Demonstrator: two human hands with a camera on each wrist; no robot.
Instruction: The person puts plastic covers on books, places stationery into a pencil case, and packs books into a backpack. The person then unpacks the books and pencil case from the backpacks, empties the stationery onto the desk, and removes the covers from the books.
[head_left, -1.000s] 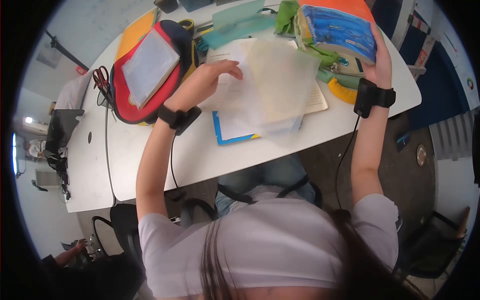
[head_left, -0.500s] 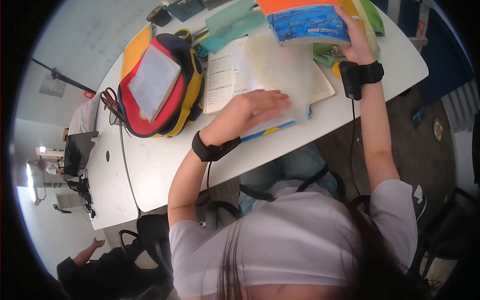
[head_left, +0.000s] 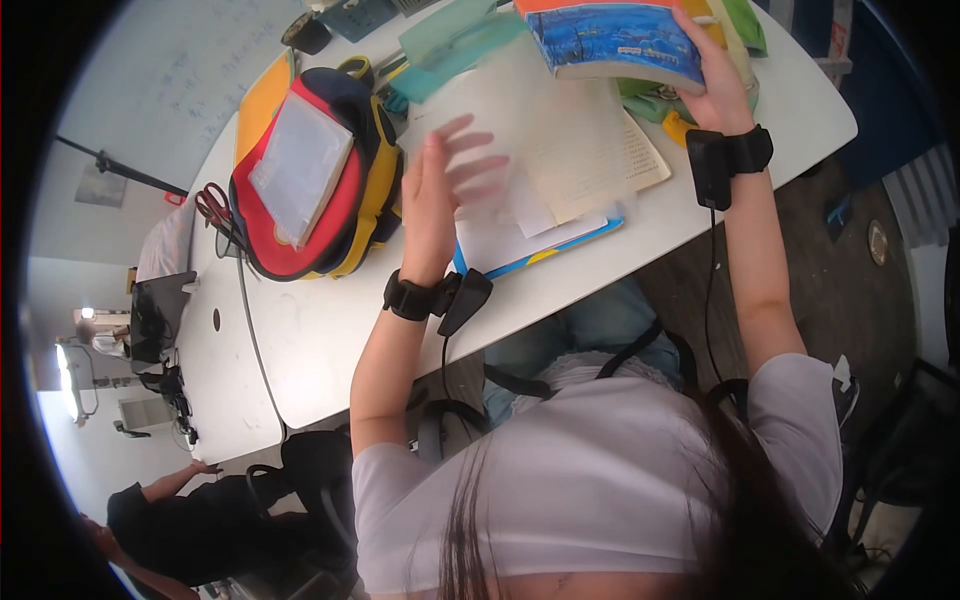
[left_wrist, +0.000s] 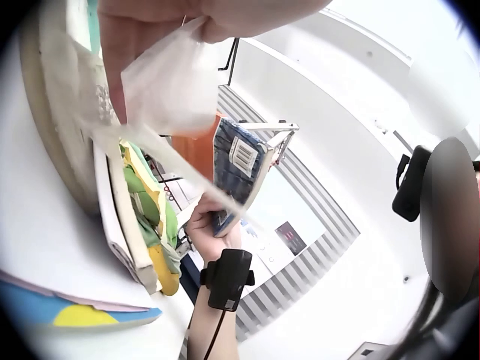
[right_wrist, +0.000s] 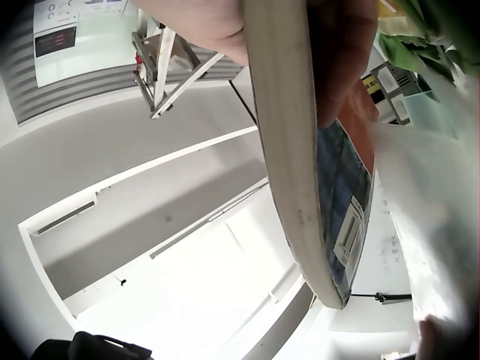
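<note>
Two things are raised above the white desk (head_left: 320, 345): a translucent sheet (head_left: 545, 115) near the middle, and a blue-and-orange book (head_left: 620, 45) toward the far right. From where I stand, the left hand (head_left: 430, 205) appears to pinch the sheet between thumb and fingers, the fingers otherwise long and spread; the right hand (head_left: 722, 88) grips the book by one side, fingers closed about its thickness. Hazards: the thin sheet, lightly held, may slip or crease if drawn sharply, and may drag the printed papers (head_left: 590, 190) beneath it; the book, supported at one side only, may tip or fan if the right wrist rolls. Compared with half a second earlier, the left hand, then low and flat over the papers, stands raised farther left; the blue-and-yellow cover (left_wrist: 41, 304) shows more of its left end; the book has scarcely shifted.
</note>
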